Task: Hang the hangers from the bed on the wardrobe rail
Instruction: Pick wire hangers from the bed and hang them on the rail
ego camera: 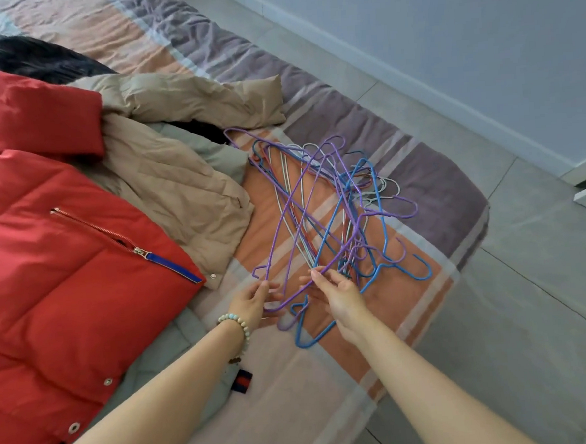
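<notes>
- None hung: hangers (332,212) tangled on the bed (328,374), right of the red jacket (64,270).
- Left hand (252,303), right hand (339,296): fingers (322,281) pinch one purple hanger (297,293).
- Rail unseen.

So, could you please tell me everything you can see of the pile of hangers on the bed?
The pile of hangers is a loose tangle of thin, coated-looking wire hangers in purple, blue, red and pale grey, with hooks pointing various ways. It lies flat on the striped bedspread near the bed's edge, its far end close beside the beige jacket. At the near end the left hand and the right hand each pinch a purple hanger, apparently the same one.
</notes>
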{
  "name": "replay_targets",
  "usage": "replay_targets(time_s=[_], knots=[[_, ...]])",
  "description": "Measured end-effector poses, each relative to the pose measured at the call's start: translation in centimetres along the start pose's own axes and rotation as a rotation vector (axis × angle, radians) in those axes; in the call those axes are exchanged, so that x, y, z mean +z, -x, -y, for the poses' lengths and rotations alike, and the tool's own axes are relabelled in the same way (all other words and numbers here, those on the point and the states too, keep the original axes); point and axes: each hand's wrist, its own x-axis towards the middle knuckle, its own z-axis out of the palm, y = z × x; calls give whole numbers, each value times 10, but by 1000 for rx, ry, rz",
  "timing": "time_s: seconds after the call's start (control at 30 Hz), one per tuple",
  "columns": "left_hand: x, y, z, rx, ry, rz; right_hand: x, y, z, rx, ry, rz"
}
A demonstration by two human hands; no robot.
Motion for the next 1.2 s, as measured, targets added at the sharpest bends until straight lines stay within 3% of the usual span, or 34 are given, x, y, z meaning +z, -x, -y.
replay_targets(time_s=[0.2, 0.43, 0.63, 0.83, 1.2], knots=[[15, 70, -74, 196, -14, 107, -4, 76, 95, -230, -57, 39], [46, 189, -193, 355, -113, 384, -27, 206, 220, -554, -10, -97], [89, 317, -267, 636, -328, 661, -59, 341, 300, -824, 36, -355], [126, 448, -296, 988, -533, 868, -87, 485, 332, -1004, -5, -628], [208, 662, -282, 1186, -549, 1307, -131, 726, 323, -1218, 45, -1122]])
